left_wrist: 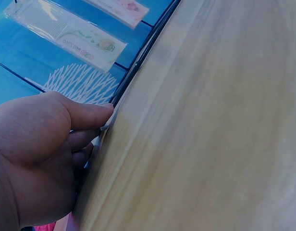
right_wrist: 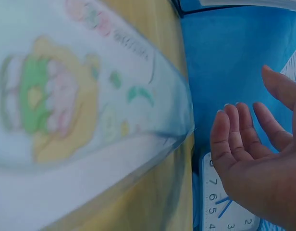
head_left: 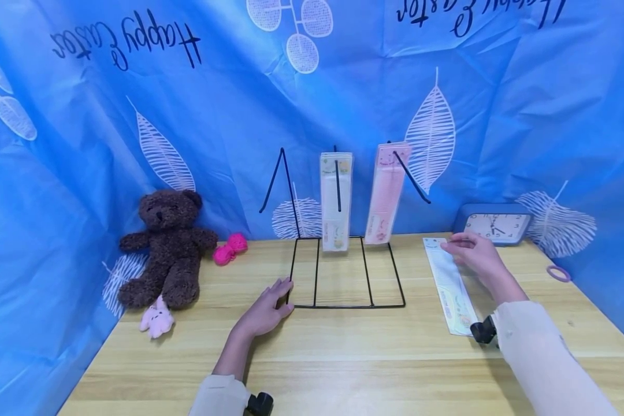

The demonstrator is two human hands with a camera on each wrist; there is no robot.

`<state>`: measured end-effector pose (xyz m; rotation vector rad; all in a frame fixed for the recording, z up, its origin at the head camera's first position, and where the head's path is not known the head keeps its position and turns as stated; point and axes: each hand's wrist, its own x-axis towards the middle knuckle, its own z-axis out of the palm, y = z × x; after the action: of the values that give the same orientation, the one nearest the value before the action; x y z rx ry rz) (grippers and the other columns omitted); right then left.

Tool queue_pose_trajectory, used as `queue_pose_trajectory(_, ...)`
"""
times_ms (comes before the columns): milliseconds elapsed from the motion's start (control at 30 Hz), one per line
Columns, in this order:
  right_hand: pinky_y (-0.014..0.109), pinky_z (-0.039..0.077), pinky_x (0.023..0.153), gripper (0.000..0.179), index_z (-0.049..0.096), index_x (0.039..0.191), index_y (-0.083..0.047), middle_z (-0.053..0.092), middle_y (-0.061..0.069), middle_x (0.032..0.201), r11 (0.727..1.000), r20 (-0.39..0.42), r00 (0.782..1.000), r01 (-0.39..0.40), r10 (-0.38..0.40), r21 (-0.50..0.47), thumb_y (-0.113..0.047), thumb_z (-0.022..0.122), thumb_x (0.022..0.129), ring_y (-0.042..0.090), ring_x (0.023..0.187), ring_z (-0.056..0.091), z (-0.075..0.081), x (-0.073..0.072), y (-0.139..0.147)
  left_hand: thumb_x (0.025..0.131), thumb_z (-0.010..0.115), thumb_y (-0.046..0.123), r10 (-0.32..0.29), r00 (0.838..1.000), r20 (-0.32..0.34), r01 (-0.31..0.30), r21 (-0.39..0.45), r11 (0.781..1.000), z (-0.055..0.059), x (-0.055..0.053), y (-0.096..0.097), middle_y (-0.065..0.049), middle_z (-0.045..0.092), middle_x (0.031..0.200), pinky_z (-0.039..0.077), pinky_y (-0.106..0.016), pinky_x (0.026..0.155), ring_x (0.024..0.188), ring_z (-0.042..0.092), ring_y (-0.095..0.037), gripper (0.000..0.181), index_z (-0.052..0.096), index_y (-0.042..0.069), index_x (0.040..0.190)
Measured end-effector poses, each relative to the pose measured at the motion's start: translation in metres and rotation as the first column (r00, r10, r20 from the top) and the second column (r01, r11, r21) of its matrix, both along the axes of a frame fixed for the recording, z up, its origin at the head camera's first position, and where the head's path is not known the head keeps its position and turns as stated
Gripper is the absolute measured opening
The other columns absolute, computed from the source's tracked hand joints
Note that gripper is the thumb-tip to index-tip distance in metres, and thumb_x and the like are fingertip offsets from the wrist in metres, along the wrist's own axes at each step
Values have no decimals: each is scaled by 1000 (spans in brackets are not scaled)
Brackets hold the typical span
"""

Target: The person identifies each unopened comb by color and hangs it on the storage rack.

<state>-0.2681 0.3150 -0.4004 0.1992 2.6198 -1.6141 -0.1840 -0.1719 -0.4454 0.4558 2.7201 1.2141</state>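
Observation:
My left hand (head_left: 265, 309) grips the front left corner of a black wire display rack (head_left: 356, 306); in the left wrist view the thumb lies on the wire, with curled fingers beside it. On the rack's middle hook hangs a white packaged comb (head_left: 335, 225), and on its right hook a pink packaged comb (head_left: 387, 199). The left hook (head_left: 282, 167) bears nothing. Over the upper end of another white packaged comb (head_left: 449, 289), right of the rack, is my right hand (head_left: 475, 254). Its fingers (right_wrist: 234, 134) are loosely bent and apart from the packet in the right wrist view.
A dark brown teddy bear (head_left: 169, 248) sits at the left with a small pink plush (head_left: 158, 318) at its feet. Pink yarn (head_left: 230, 249) lies beside it. Behind my right hand stands a blue clock (head_left: 494, 224); a purple ring (head_left: 559, 273) lies near the right edge.

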Motion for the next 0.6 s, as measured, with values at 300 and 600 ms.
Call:
queue_pose_trajectory(300,26,55,88,85,34,149,10,47,31,141,999,25,999,-29,28,35,-44,72,94,37,122,56,-15,4,11,102,57,7,-2,1000,1,2,3,1000,1,0,0,-25,30,160,7,-55,124,152,17,-41,53,41,-6,151)
queue_pose_trajectory(600,57,41,109,98,28,154,7,38,36,150,997,112,994,-10,2,74,-51,73,90,48,134,42,-21,2,16,102,57,7,-2,1000,19,2,21,1000,3,0,0,-26,29,161,7,-56,123,152,16,-41,53,41,-5,151)
